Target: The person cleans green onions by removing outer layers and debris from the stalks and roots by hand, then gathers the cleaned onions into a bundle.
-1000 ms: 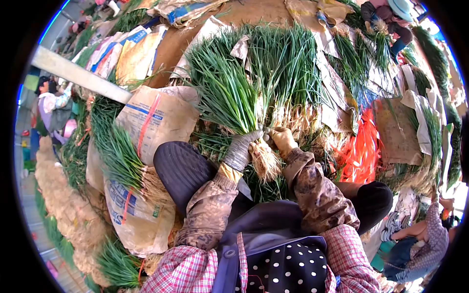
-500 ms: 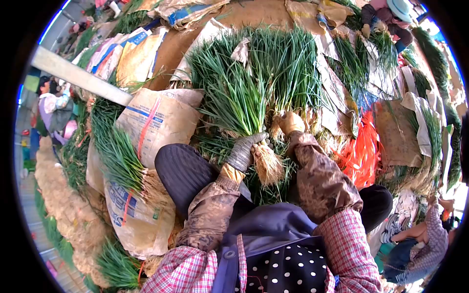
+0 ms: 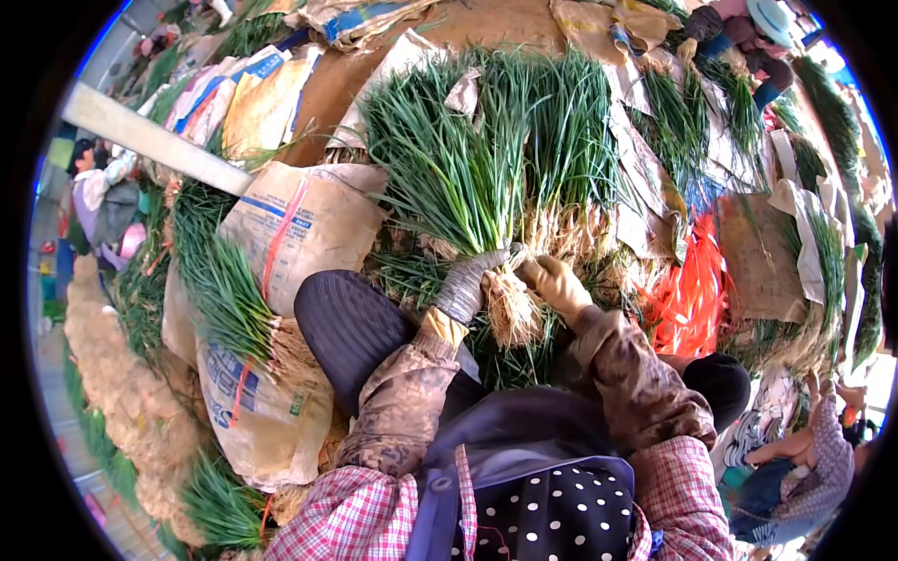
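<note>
- The left hand (image 3: 468, 285), gloved, is closed around the held bunch of green onions (image 3: 482, 201), just above its roots; the leaves fan up and away from the person, and the pale roots hang toward the lap.
- The right hand (image 3: 554, 283), also gloved, is beside the bunch, its fingertips drawn in narrowly near the left hand's; whether they pinch anything, I cannot tell.
- The bunch is in front of the lap, its roots above loose greens (image 3: 510, 369) between the left knee (image 3: 351, 313) and the right knee (image 3: 718, 383).
- Room around the hands is tight: the left knee lies just beside the left forearm, and the leaves of the bunch overlap the onion pile (image 3: 575, 131) ahead. Past the pile's far edge runs a bare strip of brown ground (image 3: 486, 26).
- To the left, a printed sack (image 3: 295, 234) with a red strip stands near the knee, beside a laid bundle (image 3: 229, 299); a pale bar (image 3: 154, 145) reaches in behind it.
- To the right, a heap of red-orange strips (image 3: 690, 290) lies near the pile, next to a brown sheet (image 3: 762, 257).
- Counted: two gloved hands, one bunch held, one pale bar, one red-orange heap, and three other people seen fairly well: left edge (image 3: 94, 196), upper right (image 3: 748, 51), lower right (image 3: 809, 463).
</note>
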Demonstrator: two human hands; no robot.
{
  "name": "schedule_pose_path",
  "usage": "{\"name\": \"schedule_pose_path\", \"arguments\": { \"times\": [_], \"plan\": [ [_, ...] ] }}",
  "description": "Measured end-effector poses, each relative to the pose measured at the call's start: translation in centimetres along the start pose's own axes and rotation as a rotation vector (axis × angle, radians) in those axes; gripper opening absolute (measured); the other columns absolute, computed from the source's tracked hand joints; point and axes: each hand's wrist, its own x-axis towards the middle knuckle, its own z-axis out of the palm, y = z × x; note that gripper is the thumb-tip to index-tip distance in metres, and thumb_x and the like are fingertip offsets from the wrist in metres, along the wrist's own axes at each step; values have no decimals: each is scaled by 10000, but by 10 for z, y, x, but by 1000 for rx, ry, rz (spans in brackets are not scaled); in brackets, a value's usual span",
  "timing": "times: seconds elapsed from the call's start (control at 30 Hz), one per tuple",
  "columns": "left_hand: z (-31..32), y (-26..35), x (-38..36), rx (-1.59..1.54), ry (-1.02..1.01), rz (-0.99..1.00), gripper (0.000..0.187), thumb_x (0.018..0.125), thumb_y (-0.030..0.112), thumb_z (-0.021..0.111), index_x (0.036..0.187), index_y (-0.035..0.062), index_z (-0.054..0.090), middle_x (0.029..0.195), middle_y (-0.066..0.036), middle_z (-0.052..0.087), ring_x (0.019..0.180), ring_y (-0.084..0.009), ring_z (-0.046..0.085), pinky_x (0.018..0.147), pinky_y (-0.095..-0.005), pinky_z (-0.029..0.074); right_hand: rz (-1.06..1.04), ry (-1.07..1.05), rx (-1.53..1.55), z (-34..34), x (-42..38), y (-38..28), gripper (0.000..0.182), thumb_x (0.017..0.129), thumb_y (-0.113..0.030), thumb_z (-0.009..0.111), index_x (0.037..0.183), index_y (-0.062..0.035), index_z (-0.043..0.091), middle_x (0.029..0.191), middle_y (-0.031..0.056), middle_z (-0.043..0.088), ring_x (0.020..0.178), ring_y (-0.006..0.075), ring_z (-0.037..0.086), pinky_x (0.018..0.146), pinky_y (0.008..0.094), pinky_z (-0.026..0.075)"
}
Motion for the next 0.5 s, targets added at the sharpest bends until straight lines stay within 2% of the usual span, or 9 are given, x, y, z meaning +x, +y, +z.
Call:
{"name": "schedule_pose_path", "arguments": {
  "times": [0.03,0.07,0.13,0.17,0.27,0.33,0.4,0.43,0.5],
  "plan": [
    [-8,-6,7,-8,-34,9,221,813,140,689,926,-31,605,645,-84,626,468,-160,583,448,-253,499,40,9,385,4,8,2,528,915,-483,524,1119,-1,586,940,163,670,873,218,648,787,339,536],
    [-11,-9,12,-15,-70,19,228,814,135,687,936,-35,595,668,-94,633,485,-172,598,461,-261,514,230,-118,771,4,23,2,573,883,-541,542,1111,-18,583,883,144,671,763,209,653,713,330,553],
    [-15,-11,14,-20,-90,16,274,822,125,680,997,-51,564,723,-143,643,527,-209,625,496,-282,542,386,-266,928,-4,45,-10,604,867,-581,538,1097,-24,588,799,119,658,625,194,631,594,325,552],
    [-18,-8,13,-9,-105,3,292,822,124,679,1020,-55,561,732,-153,644,533,-210,627,500,-281,543,478,-57,985,-5,39,-42,357,930,-334,566,1145,-52,610,835,127,668,540,136,591,480,252,506],
    [-11,-1,5,-30,-125,9,357,830,145,671,1098,-55,546,732,-175,641,552,-213,635,519,-276,546,478,-31,1080,5,59,-37,245,923,-185,583,1120,-43,620,846,114,671,514,133,576,439,238,484],
    [-12,1,4,-17,-198,21,371,831,154,668,1112,-54,545,731,-172,639,572,-220,642,533,-275,553,266,88,886,1,57,-40,155,893,-67,598,1026,9,624,804,94,674,521,117,577,423,228,468],
    [-13,-4,4,-35,-184,38,394,825,149,672,1126,-67,537,785,-182,643,623,-254,652,579,-308,569,402,274,799,-5,64,-46,125,872,-44,619,982,14,626,783,87,677,520,97,578,407,217,449],
    [-13,-5,5,-40,-181,48,406,822,147,674,1134,-73,533,813,-188,645,648,-271,657,602,-325,578,369,336,781,-13,68,-43,133,875,-58,617,995,-5,642,800,74,691,523,101,580,425,199,446],
    [-11,-6,8,-88,-117,111,367,810,95,676,1103,-83,547,875,-184,647,687,-290,662,632,-339,587,346,256,430,-26,95,3,374,888,-135,608,1239,-41,520,1065,128,650,744,102,619,577,223,511]
  ]
}}
